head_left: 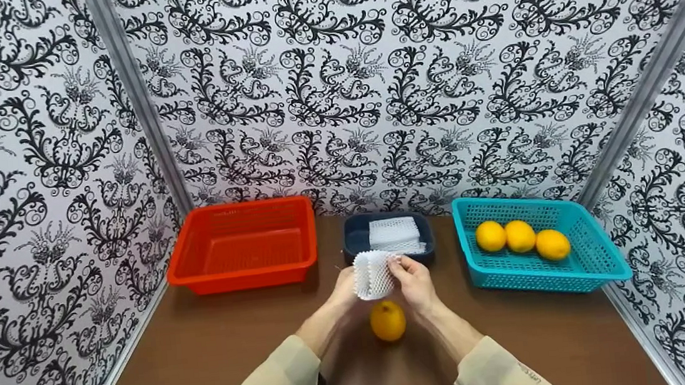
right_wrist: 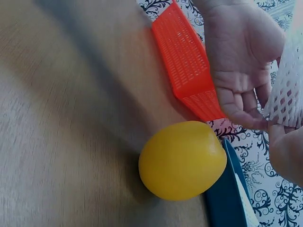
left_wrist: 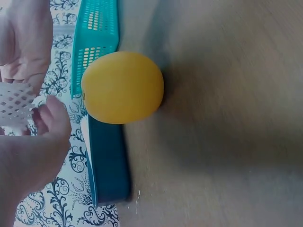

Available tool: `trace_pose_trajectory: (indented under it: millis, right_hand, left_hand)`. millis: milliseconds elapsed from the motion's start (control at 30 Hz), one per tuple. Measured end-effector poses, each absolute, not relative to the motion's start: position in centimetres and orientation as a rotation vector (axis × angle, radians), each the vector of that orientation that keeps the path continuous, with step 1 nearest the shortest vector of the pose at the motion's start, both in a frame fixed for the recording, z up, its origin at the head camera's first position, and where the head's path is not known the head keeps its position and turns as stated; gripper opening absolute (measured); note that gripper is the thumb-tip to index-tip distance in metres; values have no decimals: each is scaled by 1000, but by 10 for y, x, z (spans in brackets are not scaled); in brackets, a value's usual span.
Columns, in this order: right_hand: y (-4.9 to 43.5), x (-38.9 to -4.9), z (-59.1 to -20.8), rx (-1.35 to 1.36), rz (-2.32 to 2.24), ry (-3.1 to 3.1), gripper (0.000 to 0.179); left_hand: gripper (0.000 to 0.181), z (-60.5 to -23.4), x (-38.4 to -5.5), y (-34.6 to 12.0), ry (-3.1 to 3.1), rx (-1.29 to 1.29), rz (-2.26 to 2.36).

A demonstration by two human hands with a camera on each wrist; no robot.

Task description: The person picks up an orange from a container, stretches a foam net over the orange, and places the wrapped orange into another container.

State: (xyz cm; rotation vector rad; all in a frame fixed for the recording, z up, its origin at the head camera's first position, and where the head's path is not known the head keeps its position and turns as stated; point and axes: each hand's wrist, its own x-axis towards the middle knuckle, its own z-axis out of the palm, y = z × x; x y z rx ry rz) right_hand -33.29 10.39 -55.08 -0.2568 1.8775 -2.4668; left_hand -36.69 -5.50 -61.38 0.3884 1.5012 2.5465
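Both hands are raised over the middle of the table with a white foam fruit net (head_left: 373, 275) between them. My left hand (head_left: 344, 285) grips its left side, the fingers partly hidden behind the mesh. On the other side my right hand (head_left: 414, 280) pinches the edge between thumb and fingers. The diamond mesh (right_wrist: 286, 94) shows stretched between the hands in the right wrist view. Below them a single orange (head_left: 387, 321) rests on the table, between the forearms; it also appears large in the left wrist view as a yellow-orange fruit (left_wrist: 123, 87).
Behind the hands stands a dark blue tray (head_left: 356, 232) holding more white foam nets (head_left: 394, 233). A red basket (head_left: 244, 279) is at the back left. The turquoise basket (head_left: 539, 280) at the right holds three oranges (head_left: 520, 236). Patterned walls (head_left: 333, 93) enclose the brown table (head_left: 207, 356).
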Motion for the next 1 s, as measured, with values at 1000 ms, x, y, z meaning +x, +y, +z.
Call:
trace_pose_trajectory:
  millis: [1000]
  right_hand:
    - [103,-329,-565,56,-2398,1844,28]
  left_hand:
    - [38,-575,-319,-57,1571,-165,2398]
